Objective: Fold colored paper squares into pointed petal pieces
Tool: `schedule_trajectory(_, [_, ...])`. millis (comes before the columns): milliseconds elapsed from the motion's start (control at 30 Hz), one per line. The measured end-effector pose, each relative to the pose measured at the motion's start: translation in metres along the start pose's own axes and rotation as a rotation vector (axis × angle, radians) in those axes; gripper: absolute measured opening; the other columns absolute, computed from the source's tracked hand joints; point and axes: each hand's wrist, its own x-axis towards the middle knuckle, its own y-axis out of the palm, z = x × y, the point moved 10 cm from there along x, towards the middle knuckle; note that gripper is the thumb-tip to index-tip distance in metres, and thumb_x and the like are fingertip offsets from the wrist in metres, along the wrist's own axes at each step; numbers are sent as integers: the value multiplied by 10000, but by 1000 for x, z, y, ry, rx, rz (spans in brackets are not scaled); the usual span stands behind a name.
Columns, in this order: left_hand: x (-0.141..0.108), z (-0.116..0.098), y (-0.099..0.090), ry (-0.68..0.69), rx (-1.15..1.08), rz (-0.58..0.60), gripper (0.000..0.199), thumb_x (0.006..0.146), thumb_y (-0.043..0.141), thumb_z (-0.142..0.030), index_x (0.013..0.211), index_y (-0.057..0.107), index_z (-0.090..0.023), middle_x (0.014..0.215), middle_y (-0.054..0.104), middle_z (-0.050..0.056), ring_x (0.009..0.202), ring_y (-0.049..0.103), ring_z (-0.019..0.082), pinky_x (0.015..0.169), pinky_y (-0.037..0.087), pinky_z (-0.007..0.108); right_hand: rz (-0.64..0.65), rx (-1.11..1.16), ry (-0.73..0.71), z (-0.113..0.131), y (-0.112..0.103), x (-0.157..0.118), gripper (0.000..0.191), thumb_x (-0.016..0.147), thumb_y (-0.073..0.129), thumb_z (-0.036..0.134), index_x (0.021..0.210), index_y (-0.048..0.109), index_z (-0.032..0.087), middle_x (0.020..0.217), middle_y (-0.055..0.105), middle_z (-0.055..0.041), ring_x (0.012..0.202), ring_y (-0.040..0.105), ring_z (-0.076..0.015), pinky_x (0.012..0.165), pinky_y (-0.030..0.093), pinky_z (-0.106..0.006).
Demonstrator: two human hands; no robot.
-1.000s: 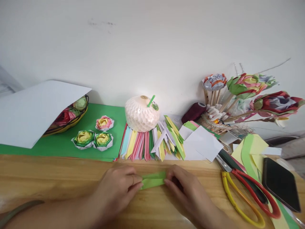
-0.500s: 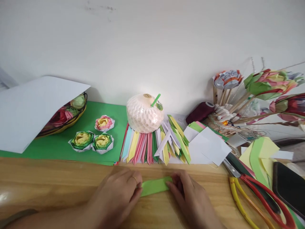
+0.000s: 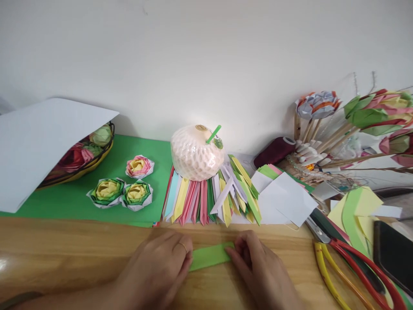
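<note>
Grip of left hand [image 3: 161, 261] and right hand [image 3: 258, 266] pinches opposite ends of the green paper strip [image 3: 210, 257] at the worktop [image 3: 64, 247]. I judge it light, easily creased, best held there.

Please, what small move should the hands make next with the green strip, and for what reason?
Perhaps keep the left hand on its end of the green strip and run the right hand along it, pressing it flat. Each hand holds one end, the middle is uncovered, and the folded strips beyond look neatly creased.
</note>
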Motion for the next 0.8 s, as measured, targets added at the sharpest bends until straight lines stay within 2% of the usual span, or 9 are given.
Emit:
schedule_trajectory(167, [-1, -3, 2, 37, 32, 12, 205, 829, 372, -86, 682, 463, -195, 636, 575, -1, 575, 535, 162, 530, 369, 247, -38, -21, 26, -1, -2, -1, 335, 957, 333, 495, 757, 417, 239, 536, 553, 37, 400, 525, -125, 396, 377, -222])
schedule_trajectory(300, [0, -8, 3, 104, 107, 1, 233, 871, 377, -90, 711, 517, -185, 693, 583, 11, 678, 530, 175, 604, 387, 265, -31, -33, 22, -2, 0, -1, 354, 961, 305, 510, 753, 405, 240, 546, 550, 35, 429, 546, -133, 413, 392, -225])
schedule_trajectory(367, [2, -16, 1, 180, 133, -43, 241, 926, 384, -137, 782, 568, -197, 766, 609, 4, 721, 519, 171, 656, 386, 279, -32, -30, 8, -3, 2, -1, 352, 962, 308, 506, 754, 404, 239, 548, 549, 36, 436, 550, -134, 415, 397, -225])
schedule_trajectory(467, [-2, -31, -7, 336, 148, -170, 250, 985, 380, -206, 928, 621, -235, 900, 654, -27, 819, 507, 168, 784, 364, 322, -49, -22, -45, 1, -1, 1, 341, 971, 309, 480, 764, 421, 232, 560, 548, 33, 440, 549, -128, 411, 399, -219])
schedule_trajectory(567, [-8, -35, -6, 389, 174, -220, 268, 994, 376, -207, 992, 643, -228, 993, 666, -27, 917, 491, 175, 886, 319, 360, -82, -71, -165, 17, -13, 3, 310, 990, 317, 372, 783, 485, 214, 641, 581, -2, 535, 590, -134, 472, 440, -221])
schedule_trajectory(667, [-13, -36, 2, 402, 239, -185, 245, 984, 403, -223, 1048, 640, -229, 1076, 648, -10, 974, 483, 182, 927, 300, 377, -164, -188, -382, 47, -28, -4, 242, 970, 354, 218, 890, 580, 183, 739, 622, -47, 646, 604, -161, 566, 466, -259])
schedule_trajectory(733, [-14, -36, 5, 407, 258, -161, 247, 986, 401, -230, 1068, 634, -233, 1117, 633, -12, 991, 479, 182, 948, 281, 385, -177, -270, -530, 67, -28, -14, 252, 944, 355, 156, 997, 602, 157, 735, 631, -48, 621, 581, -166, 561, 447, -275])
schedule_trajectory(800, [-14, -36, 6, 404, 258, -143, 258, 991, 387, -234, 1033, 642, -229, 1122, 628, -11, 996, 476, 181, 959, 264, 389, -125, -334, -631, 80, -18, -24, 303, 923, 327, 104, 1051, 599, 135, 693, 621, -28, 582, 558, -158, 542, 422, -277])
